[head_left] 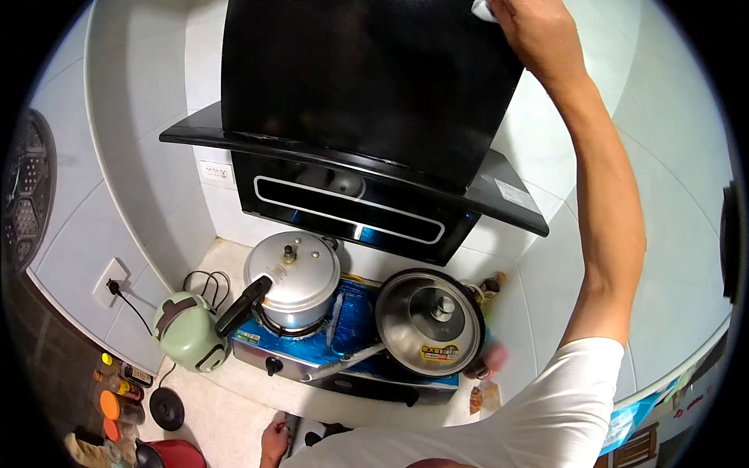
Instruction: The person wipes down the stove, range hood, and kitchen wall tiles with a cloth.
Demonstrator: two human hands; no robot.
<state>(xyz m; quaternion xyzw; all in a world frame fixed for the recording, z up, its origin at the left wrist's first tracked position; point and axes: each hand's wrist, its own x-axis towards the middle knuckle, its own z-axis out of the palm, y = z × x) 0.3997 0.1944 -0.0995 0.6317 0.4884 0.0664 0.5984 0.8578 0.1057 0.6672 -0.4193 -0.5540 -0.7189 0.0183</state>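
My right hand [542,35] is raised to the upper right corner of the black range hood [367,78]. Its fingers are closed on a white cloth or wad of paper [484,9], partly cut off by the top of the view. The hood's glossy panel slopes down to a black ledge. Low in the view, my left hand [274,441] is at the counter's front edge, beside a dark grey strip. Its fingers look curled; whatever they grip, if anything, is hidden.
Below the hood is a gas stove [343,382] holding a pressure cooker [292,269] and a lidded pan [429,324]; both handles stick out forward. A green appliance [187,331] with a cord and several jars [121,405] stand on the left. White tiled walls [663,234] flank the hood.
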